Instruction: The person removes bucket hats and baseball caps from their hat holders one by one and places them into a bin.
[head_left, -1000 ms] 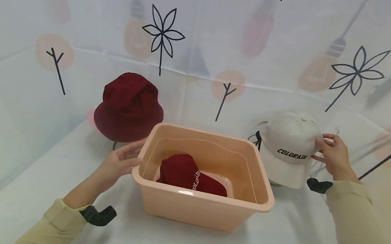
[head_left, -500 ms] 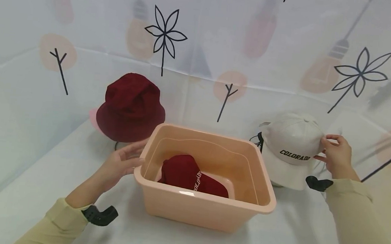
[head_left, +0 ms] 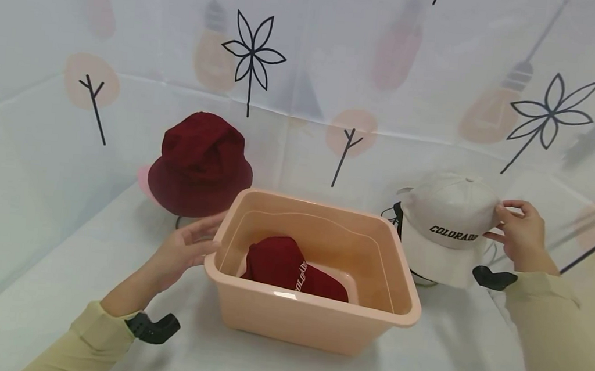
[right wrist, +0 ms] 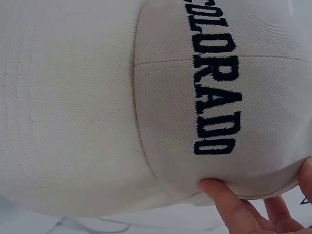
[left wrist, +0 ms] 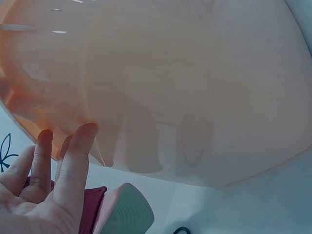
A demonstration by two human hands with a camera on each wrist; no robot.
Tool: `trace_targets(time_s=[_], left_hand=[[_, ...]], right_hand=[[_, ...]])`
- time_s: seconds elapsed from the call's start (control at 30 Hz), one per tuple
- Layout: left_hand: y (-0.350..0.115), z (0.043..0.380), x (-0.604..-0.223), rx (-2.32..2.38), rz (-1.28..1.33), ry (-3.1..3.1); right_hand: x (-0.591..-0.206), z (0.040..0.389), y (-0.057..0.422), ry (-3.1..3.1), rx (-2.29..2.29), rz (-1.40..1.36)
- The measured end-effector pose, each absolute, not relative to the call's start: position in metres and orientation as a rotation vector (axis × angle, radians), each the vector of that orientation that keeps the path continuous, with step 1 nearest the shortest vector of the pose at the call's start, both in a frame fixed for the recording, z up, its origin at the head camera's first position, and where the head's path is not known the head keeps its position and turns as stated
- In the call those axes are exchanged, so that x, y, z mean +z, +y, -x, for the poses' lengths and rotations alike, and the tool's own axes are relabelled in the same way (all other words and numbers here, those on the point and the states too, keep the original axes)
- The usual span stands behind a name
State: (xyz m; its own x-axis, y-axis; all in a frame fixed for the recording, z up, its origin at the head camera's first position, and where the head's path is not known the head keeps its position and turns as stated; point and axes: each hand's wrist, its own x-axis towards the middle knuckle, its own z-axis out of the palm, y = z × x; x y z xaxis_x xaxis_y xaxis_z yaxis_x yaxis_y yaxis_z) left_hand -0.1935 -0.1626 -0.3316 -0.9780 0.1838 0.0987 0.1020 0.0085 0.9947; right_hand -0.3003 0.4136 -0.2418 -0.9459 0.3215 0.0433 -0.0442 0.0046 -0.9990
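Note:
A peach plastic tub (head_left: 287,318) stands on the white-covered table, with a dark red baseball cap (head_left: 275,263) lying inside. My left hand (head_left: 179,252) rests against the tub's left rim, fingers extended; in the left wrist view its fingertips (left wrist: 85,129) touch the tub's wall. At the right, my right hand (head_left: 524,235) grips the side of an off-white baseball cap (head_left: 447,212) lettered COLORADO. The right wrist view has one finger (right wrist: 214,187) on the cap's front, the thumb at the picture's edge and other fingers partly hidden behind it.
A dark red bucket hat (head_left: 199,166) sits behind the tub at left, with a pink edge showing beside it. In the left wrist view, a green-and-pink piece (left wrist: 129,209) shows below the tub. A patterned white cloth (head_left: 305,81) hangs behind everything.
My right hand has shifted slightly right, and the off-white cap has moved a little with it. My left hand stays at the tub's rim. The head view has shifted slightly.

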Motion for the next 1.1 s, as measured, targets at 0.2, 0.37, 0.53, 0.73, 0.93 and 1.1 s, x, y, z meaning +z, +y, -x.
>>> trace_targets(time_s=[0.2,0.37,0.53,0.73,0.93,1.1], left_hand=[[-0.163,0.195,-0.332,2.154,-0.316,2.185],[-0.162,0.195,-0.333,2.145,-0.320,2.199],[-0.162,0.194,-0.332,2.134,-0.334,2.211],[-0.163,0.195,-0.333,2.137,-0.329,2.203],[-0.163,0.195,-0.333,2.138,-0.331,2.197],[-0.164,0.195,-0.332,2.132,-0.340,2.206]], right_hand=[[-0.235,0.299,0.413,-2.017,2.029,0.285],[-0.228,0.297,0.414,-2.050,1.981,0.285],[-0.222,0.296,0.415,-2.073,1.952,0.307],[-0.216,0.297,0.415,-2.104,1.912,0.346],[-0.207,0.297,0.418,-2.054,1.953,0.362],[-0.197,0.294,0.419,-1.943,2.057,0.341]])
